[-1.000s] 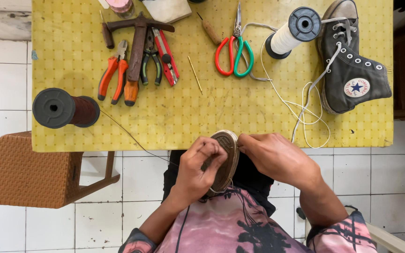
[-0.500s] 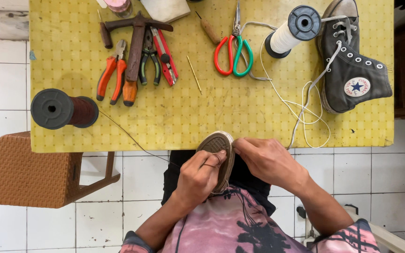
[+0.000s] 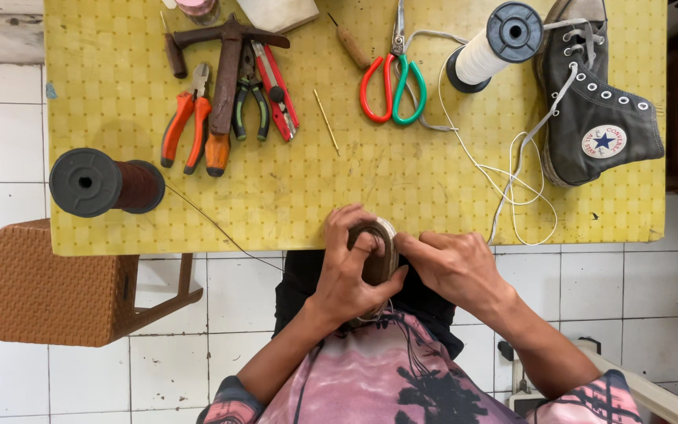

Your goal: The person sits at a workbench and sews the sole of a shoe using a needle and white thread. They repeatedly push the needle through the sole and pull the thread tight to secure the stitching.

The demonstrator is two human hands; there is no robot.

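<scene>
At the far left I see a brown woven stool [image 3: 52, 283] on the tiled floor, just under the edge of the yellow desk [image 3: 276, 196]. On the desk above it lies a dark spool of brown thread [image 3: 107, 183], then orange pliers [image 3: 185, 129], a hammer [image 3: 225, 74] and a red cutter [image 3: 278, 90]. At the desk's near edge, my left hand [image 3: 351, 271] is wrapped around a shoe sole [image 3: 378, 255] held on its edge, fingers curled over its top, gripping it. My right hand [image 3: 453, 267] presses against the sole's other side, fingers pinched closed at its rim. Further right sit red-and-green scissors [image 3: 392, 78], a white thread spool [image 3: 492, 43] and a dark high-top sneaker [image 3: 594, 110].
</scene>
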